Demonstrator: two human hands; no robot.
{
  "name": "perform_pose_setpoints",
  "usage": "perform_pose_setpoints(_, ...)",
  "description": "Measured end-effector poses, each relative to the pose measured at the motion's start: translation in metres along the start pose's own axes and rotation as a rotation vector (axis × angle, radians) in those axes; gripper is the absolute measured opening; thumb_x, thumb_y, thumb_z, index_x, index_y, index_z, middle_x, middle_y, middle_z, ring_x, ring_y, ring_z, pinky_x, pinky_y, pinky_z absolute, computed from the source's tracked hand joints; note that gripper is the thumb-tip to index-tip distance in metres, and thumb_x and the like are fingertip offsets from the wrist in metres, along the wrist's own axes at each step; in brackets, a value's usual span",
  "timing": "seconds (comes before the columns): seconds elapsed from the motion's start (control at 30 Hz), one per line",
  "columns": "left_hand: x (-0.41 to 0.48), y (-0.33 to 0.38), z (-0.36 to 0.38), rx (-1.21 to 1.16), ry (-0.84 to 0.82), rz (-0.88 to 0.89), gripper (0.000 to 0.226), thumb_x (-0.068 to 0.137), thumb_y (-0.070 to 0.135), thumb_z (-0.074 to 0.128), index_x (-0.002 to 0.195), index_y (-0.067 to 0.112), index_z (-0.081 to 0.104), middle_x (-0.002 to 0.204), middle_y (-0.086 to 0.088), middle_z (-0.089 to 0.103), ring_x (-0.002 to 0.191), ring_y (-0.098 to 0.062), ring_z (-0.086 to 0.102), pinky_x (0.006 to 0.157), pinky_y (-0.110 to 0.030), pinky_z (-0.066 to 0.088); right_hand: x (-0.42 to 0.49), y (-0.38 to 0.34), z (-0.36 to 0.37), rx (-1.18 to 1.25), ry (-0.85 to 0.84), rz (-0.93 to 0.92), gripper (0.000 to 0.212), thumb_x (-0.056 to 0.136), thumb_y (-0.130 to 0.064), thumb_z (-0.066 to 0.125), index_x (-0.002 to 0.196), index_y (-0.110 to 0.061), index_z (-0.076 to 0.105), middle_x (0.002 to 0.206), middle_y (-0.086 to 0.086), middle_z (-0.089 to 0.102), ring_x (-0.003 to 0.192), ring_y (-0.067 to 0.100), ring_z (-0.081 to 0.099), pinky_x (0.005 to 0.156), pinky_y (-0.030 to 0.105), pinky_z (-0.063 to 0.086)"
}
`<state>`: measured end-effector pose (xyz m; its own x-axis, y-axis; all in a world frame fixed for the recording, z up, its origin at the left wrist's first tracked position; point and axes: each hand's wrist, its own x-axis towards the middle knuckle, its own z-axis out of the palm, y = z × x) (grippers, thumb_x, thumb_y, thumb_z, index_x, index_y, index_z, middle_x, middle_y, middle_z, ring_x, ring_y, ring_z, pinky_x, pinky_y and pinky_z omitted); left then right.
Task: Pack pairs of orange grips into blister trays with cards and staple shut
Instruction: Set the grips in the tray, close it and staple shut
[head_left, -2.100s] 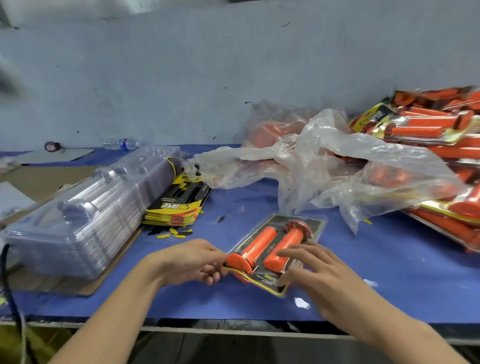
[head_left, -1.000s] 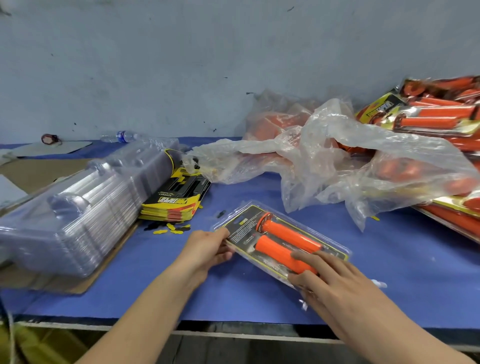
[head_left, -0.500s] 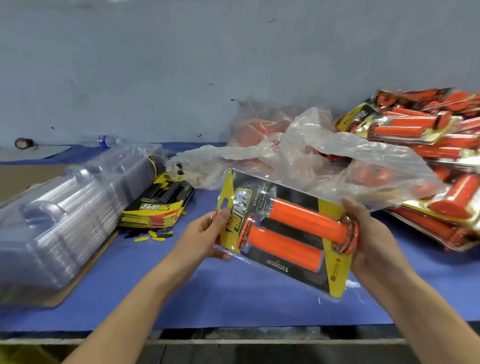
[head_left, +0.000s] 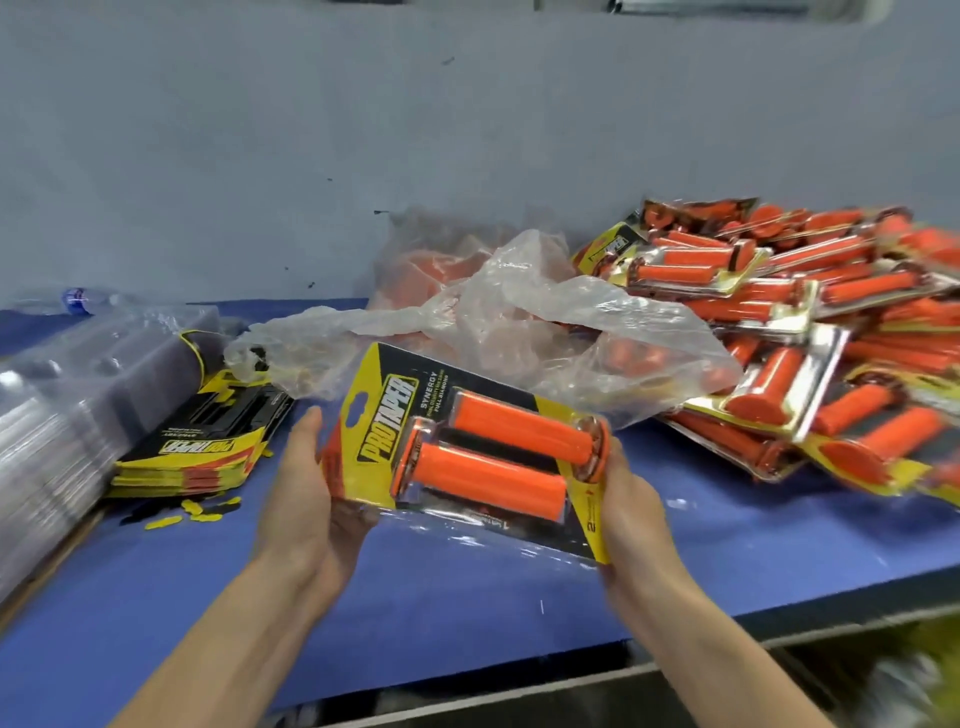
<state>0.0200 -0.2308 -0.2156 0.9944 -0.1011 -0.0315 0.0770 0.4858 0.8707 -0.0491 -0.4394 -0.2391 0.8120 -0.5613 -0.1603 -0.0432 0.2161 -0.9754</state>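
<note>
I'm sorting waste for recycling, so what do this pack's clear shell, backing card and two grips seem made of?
Clear shell: thin transparent plastic, glossy; glare, and the table shows through. Backing card: looks like printed cardboard, yellow and black, slight sheen. Grips: orange, matte, probably rubber or soft plastic; cannot tell which.

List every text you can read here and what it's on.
"PROTAPER": held pack, yellow header.
"SYNERGY": same pack, beside that logo.
"PROTAPER", upside down: top of card stack.
Too blurred: small lines under "SYNERGY", print near right hand, pile's labels, bottle label.
</note>
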Motion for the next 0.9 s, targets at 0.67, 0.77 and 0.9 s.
perform_pose_setpoints(0.67, 0.007, 0.002, 0.15, 0.055, -0.209, 0.059, 0.033, 0.101, 0.034, 0.042, 0.085, 0.02, 0.067, 0.063, 0.0, 0.064, 0.049, -0.011, 0.051, 0.039, -0.021, 0.041, -0.006, -0.081, -0.091, 0.454, 0.276, -0.171, 0.041, 0.082, -0.067, 0.059, 0.086, -0.03, 0.077, 0.073, -0.005, 0.075, 0.054, 0.008, 0.069, 0.037, 0.021, 0.047)
perform_pose_setpoints(0.77, 0.01, 0.006, 0.188, 0.13, -0.235, 0.101, 0.044, 0.099, 0.051, 0.048, 0.069, 0.024, 0.066, 0.052, 0.005, 0.052, 0.044, -0.006, 0.047, 0.038, -0.019, 0.039, 0.002, -0.1, -0.12, 0.489, 0.281, -0.173, 0.033, 0.085, -0.063, 0.059, 0.081, -0.037, 0.079, 0.078, -0.005, 0.076, 0.063, 0.011, 0.072, 0.049, 0.027, 0.054)
perform_pose_setpoints(0.9, 0.039, 0.025, 0.251, 0.053, -0.432, 0.133, 0.032, 0.095, 0.037, 0.059, 0.075, 0.013, 0.056, 0.052, 0.005, 0.052, 0.042, -0.005, 0.046, 0.037, -0.016, 0.037, 0.043, -0.149, -0.15, 0.514, 0.415, -0.192, 0.037, 0.089, -0.059, 0.054, 0.091, -0.025, 0.069, 0.071, -0.007, 0.073, 0.064, 0.013, 0.069, 0.048, 0.029, 0.055)
